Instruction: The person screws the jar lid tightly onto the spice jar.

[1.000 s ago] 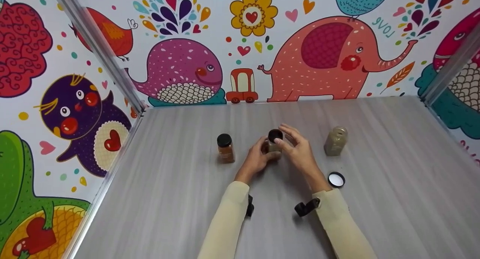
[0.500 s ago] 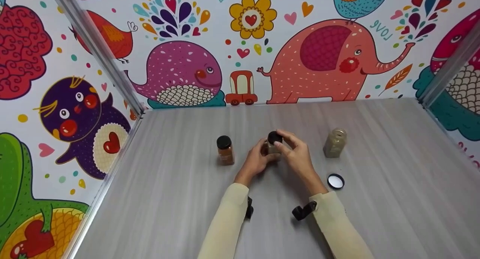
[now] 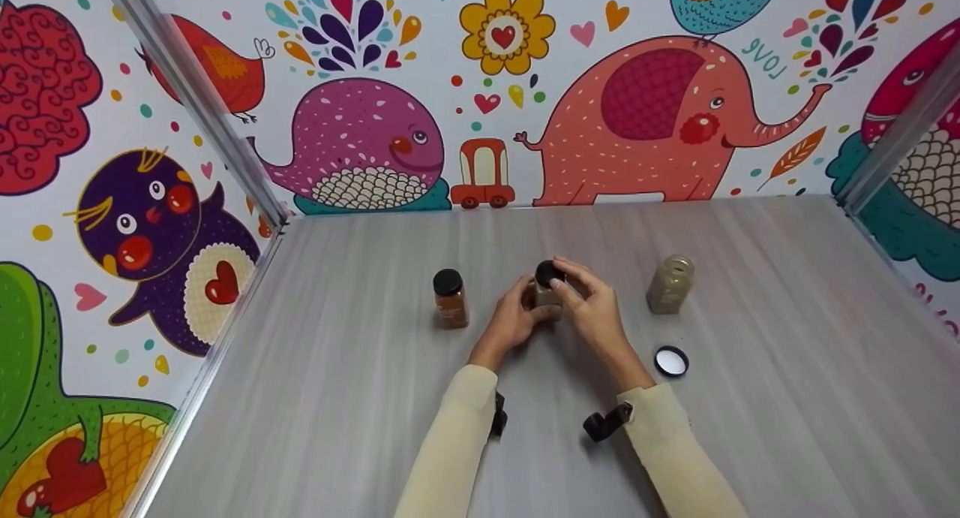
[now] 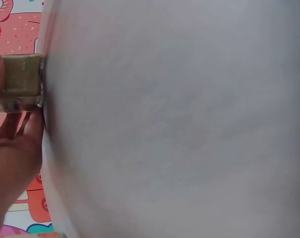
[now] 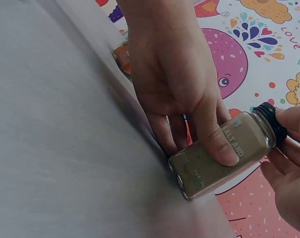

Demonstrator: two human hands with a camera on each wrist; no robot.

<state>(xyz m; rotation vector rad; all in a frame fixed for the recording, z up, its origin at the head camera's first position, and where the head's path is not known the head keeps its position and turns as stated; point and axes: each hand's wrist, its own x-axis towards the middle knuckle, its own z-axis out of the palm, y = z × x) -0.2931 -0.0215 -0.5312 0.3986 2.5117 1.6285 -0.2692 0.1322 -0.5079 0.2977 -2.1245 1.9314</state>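
Near the middle of the table, my left hand grips the body of a square glass spice jar. Greyish-green powder fills it, and part of its label reads "SALT AND". My right hand pinches the black lid at the jar's mouth, thumb on one side and fingers on the other. The jar's base rests on the table in the right wrist view. At the left edge of the left wrist view, the lower part of the same jar shows between the left fingers.
A capped jar of reddish-brown spice stands to the left. On the right is a lidless jar of greenish powder, with a black lid lying white inside up nearer me. Cartoon-printed walls border the grey table.
The right hand's fingers, more spread a second ago, have drawn in around the black lid. The left hand keeps its hold on the jar. Between the last two head frames little differs.
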